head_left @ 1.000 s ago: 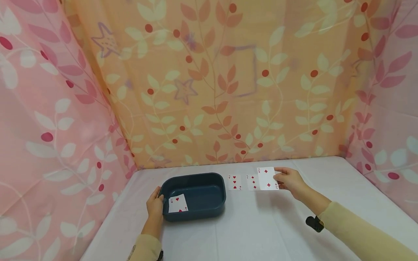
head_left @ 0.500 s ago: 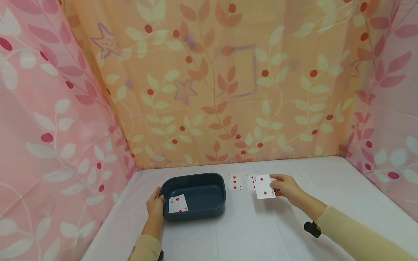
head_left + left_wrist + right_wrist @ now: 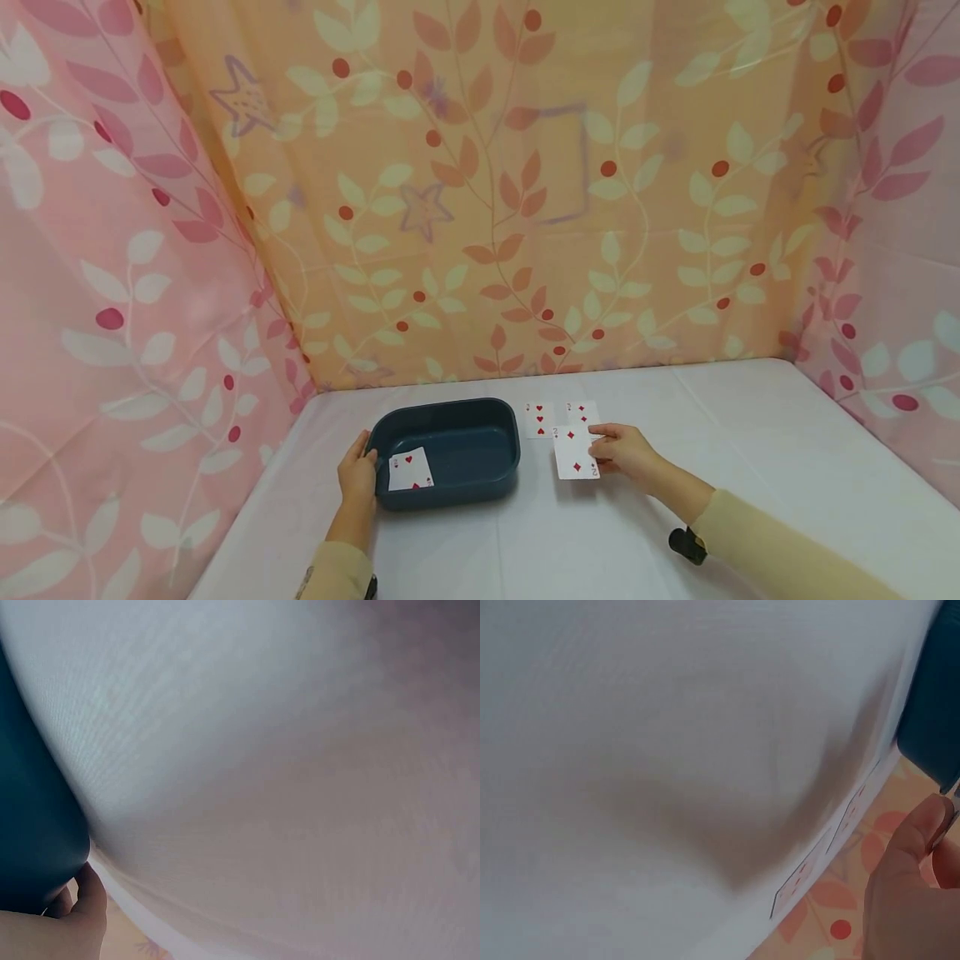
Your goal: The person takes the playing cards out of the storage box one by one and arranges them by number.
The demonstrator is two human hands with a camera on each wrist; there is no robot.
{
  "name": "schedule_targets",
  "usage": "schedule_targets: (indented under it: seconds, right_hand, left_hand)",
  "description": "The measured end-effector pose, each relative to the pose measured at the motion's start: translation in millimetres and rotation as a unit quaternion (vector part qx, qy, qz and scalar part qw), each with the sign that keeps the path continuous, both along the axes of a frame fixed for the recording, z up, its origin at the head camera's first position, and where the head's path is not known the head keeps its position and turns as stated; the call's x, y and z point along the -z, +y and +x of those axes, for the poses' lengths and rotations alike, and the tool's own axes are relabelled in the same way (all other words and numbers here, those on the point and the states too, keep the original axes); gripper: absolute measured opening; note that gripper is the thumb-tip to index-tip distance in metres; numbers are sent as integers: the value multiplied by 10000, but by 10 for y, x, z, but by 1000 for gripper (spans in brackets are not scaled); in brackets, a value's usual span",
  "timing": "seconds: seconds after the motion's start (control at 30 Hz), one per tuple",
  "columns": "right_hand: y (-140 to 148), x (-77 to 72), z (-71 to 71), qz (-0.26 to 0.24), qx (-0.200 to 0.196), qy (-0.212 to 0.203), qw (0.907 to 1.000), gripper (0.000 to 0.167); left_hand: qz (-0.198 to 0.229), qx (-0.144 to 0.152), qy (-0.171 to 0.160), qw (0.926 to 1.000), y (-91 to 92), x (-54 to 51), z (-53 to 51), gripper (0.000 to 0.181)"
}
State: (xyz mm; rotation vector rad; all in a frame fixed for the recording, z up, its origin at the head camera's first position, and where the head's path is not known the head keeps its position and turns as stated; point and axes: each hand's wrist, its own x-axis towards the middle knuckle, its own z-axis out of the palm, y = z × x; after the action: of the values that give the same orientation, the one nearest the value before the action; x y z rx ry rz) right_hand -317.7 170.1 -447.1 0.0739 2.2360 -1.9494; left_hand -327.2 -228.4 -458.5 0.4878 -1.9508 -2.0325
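Between thumb and fingers, my right hand pinches a two of diamonds playing card by its right edge, held up over the table just right of a dark blue rectangular tub. My left hand grips the tub's left wall, thumb at the rim. Inside the tub, at its left front, lies a white card with red pips; I cannot tell whether others lie under it. A three of hearts lies face up behind the held card. Next to it, a three of diamonds is partly covered by the held card.
A white cloth covers the table. Behind it hangs an orange leaf-patterned curtain, with pink ones at the sides. The two flat cards show as thin slivers in the right wrist view.
My right hand has carried the two of diamonds left and towards me, from beside the three of diamonds to near the tub's right side. My left hand and the tub have hardly moved.
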Motion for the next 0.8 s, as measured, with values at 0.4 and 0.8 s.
schedule_targets:
  seconds: [0.4,0.8]
  right_hand:
    - [-289,155,-46,138,82,-101,9998,42]
    - [-460,241,-115,318,110,-353,9988,38]
  left_hand:
    - [10,-30,-52,10000,3,2,-10,49]
    - [21,-13,-85,10000,12,6,-3,49]
